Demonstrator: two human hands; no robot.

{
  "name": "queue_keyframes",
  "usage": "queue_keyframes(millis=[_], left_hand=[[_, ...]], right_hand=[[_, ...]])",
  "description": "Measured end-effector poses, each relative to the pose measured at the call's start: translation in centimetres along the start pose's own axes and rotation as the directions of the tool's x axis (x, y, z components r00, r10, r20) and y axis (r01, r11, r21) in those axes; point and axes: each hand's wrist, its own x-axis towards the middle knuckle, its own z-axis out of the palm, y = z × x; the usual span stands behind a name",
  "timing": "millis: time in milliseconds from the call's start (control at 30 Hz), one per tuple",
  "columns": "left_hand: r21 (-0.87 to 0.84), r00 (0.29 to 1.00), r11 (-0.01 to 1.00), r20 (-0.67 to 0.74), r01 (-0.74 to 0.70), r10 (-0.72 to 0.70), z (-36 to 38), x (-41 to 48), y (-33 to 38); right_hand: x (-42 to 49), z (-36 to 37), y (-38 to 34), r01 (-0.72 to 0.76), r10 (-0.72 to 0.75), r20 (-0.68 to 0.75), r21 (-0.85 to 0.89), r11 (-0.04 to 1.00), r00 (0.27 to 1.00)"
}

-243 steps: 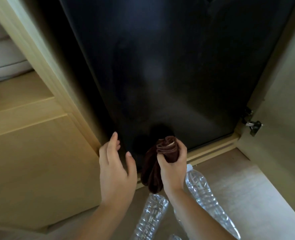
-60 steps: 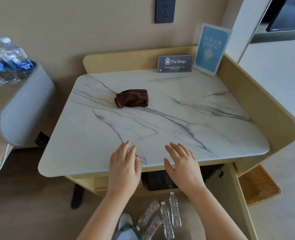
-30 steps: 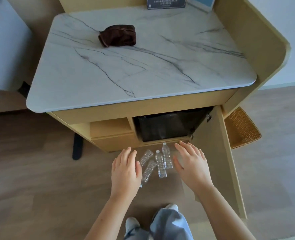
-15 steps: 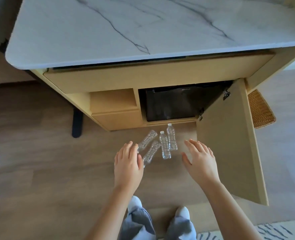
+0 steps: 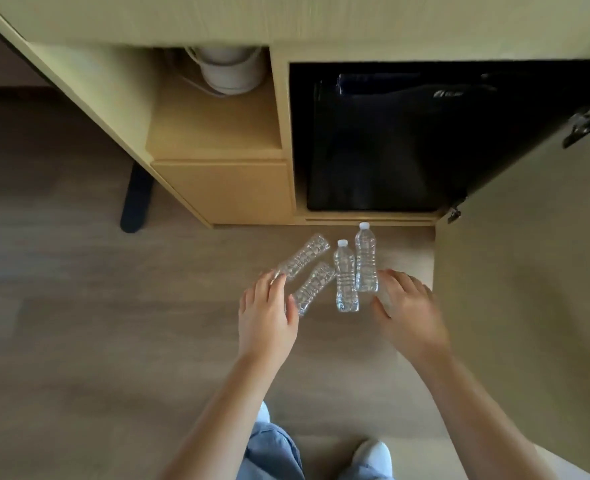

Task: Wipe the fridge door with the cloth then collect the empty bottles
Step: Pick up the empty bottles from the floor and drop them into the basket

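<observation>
Several empty clear plastic bottles (image 5: pixel 345 275) lie on the wooden floor in front of the black fridge door (image 5: pixel 408 140). Two with white caps lie side by side on the right; two crumpled ones (image 5: pixel 305 256) lie slanted on the left. My left hand (image 5: pixel 267 313) hovers with straight fingers over the lower ends of the crumpled bottles. My right hand (image 5: pixel 408 306) reaches, fingers spread, to the base of the rightmost bottle (image 5: pixel 366 261). Neither hand grips anything. The cloth is out of view.
The fridge sits in a pale wooden cabinet (image 5: pixel 217 188) whose door (image 5: pixel 529 271) stands swung open at the right. A white kettle (image 5: pixel 229 69) sits on the shelf left of the fridge. A dark furniture leg (image 5: pixel 136 202) stands at the left. My feet are below.
The view has dropped from the marble tabletop to the floor. Both hands have come down close to the bottles, which look larger now.
</observation>
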Motion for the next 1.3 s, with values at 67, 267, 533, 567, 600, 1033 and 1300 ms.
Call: queue_keyframes(millis=[67, 267, 533, 567, 600, 1033, 1300], left_hand=[[-0.015, 1.000, 1.000, 0.030, -0.002, 0.002, 3.3, 0.5, -1.1], [0.002, 0.992, 0.995, 0.075, -0.098, 0.098, 12.4, 3.2, -4.2], [0.120, 0.961, 0.960, 0.150, -0.253, 0.234, 22.6, 6.5, -9.3], [0.135, 0.955, 0.952, 0.150, -0.275, 0.255, 23.6, 6.8, -10.0], [0.138, 0.952, 0.948, 0.150, -0.287, 0.266, 24.5, 7.1, -10.6], [0.062, 0.969, 0.980, 0.170, -0.190, 0.177, 33.6, 5.7, -13.5], [0.097, 0.967, 0.974, 0.175, -0.205, 0.186, 35.8, 4.9, -14.4]], right_hand=[[0.8, 3.1, 1.4, 0.001, -0.001, -0.013, 0.017, 1.000, 1.000], [3.8, 11.6, 5.1, 0.033, -0.032, -0.065, 0.020, 0.999, 0.997], [8.8, 21.6, 9.4, 0.082, -0.082, 0.001, -0.005, 0.997, 0.997], [9.6, 22.4, 9.9, 0.089, -0.089, 0.004, -0.016, 0.996, 0.996], [10.3, 23.2, 10.4, 0.090, -0.090, 0.003, -0.024, 0.996, 0.996], [9.0, 31.0, 13.8, -0.081, 0.081, 0.000, 0.126, 0.989, 0.997], [7.2, 34.0, 14.3, -0.181, 0.168, 0.108, 0.129, 0.975, 0.980]])
